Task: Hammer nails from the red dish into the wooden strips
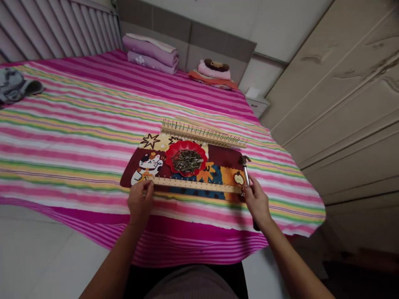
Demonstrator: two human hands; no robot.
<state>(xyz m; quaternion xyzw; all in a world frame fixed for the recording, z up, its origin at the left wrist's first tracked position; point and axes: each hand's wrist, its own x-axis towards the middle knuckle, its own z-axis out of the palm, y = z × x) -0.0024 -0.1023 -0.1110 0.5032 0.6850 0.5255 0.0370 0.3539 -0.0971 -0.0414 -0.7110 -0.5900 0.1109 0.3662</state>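
A pale wooden strip (196, 184) with a row of small nails lies across the front of a patterned mat (226, 155). My left hand (141, 202) pinches its left end between thumb and fingers. At the other end, my right hand (257, 202) is closed around the handle of a hammer (245, 170), its thumb by the strip's tip. The hammer's head points away from me, and the black butt shows below my hand. Behind the strip, a red scalloped bowl (169, 155) holds many loose nails (188, 161).
Another wooden strip (202, 133), thick with upright nails, lies along the mat's far edge. The mat rests on a striped bedspread (77, 137). Folded purple bedding (152, 54), a pink and orange stack (213, 74) and grey cloth (15, 87) sit farther off. A wardrobe (343, 91) stands right.
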